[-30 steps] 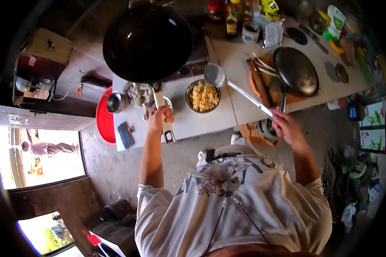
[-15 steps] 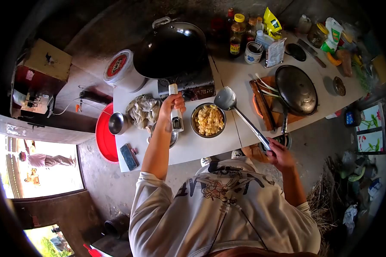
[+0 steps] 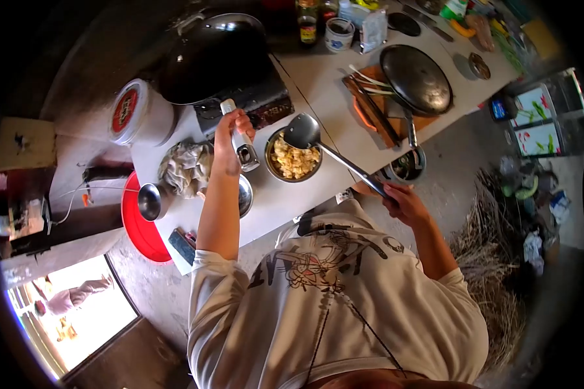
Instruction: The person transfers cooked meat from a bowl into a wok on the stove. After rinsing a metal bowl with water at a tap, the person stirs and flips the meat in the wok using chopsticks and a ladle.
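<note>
My left hand (image 3: 231, 133) is wrapped around the pale handle of a large black wok (image 3: 217, 55), which rests on a stove (image 3: 276, 97). Gripped in my right hand (image 3: 403, 205) is the dark end of a long-handled metal ladle (image 3: 344, 161). Its head hangs over the upper right edge of a metal bowl (image 3: 269, 170), partly covering it. In the bowl lies a heap of chunky yellow food (image 3: 294, 162). A crumpled grey cloth (image 3: 187, 170) sits left of my left hand. Beside my left forearm, another metal dish (image 3: 244, 196) is partly hidden.
A black pan lid (image 3: 416, 79) rests by a wooden board (image 3: 405, 123) with scallions. Toward the left are a white tub (image 3: 141, 117), a red basin (image 3: 139, 227) and a phone (image 3: 183, 245). Jars and a knife (image 3: 428, 23) line the back. A person (image 3: 71, 298) appears beyond the doorway.
The ladle's head has moved left from beside the bowl to over its edge. My left hand keeps hold of the wok handle. The whole view has shifted and turned slightly.
</note>
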A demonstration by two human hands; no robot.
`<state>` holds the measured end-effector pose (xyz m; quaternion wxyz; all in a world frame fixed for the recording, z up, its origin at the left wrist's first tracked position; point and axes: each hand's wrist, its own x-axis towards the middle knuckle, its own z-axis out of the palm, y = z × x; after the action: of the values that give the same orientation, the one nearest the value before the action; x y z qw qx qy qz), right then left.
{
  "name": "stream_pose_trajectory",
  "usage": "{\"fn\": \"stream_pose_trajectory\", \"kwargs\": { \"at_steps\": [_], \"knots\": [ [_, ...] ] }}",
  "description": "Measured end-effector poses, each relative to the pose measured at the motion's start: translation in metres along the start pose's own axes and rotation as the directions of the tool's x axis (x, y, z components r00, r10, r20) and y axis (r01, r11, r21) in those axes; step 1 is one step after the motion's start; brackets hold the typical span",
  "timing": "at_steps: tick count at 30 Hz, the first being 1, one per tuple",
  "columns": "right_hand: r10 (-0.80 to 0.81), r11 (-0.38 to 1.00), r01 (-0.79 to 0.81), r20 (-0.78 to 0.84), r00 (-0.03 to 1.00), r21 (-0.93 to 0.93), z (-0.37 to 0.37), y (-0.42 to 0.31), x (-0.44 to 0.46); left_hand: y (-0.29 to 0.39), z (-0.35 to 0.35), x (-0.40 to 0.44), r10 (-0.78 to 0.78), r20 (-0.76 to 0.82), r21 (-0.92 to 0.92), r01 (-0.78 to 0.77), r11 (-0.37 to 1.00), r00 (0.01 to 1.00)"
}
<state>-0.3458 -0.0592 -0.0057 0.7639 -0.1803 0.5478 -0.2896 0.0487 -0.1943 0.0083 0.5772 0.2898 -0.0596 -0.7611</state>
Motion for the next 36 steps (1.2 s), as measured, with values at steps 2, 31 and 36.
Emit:
{"fn": "stream_pose_trajectory", "kwargs": {
  "at_steps": [2,31,36],
  "knots": [
    [0.003,1.0,-0.004,0.018,1.0,0.02,0.002,0.001,0.002,-0.001,-0.004,-0.001,0.081,-0.018,0.156,-0.077,0.985,0.997],
    [-0.617,-0.186,0.509,0.503,0.605,-0.841,-0.135,-0.085,0.133,-0.32,0.111,-0.076,0.08,-0.247,0.175,-0.037,0.984,0.966],
    [-0.508,-0.471,0.127,0.387,0.77,-0.873,-0.102,-0.083,0.208,-0.33,0.132,-0.121,0.177,-0.398,0.24,-0.084,0.967,0.9]
  ]
}}
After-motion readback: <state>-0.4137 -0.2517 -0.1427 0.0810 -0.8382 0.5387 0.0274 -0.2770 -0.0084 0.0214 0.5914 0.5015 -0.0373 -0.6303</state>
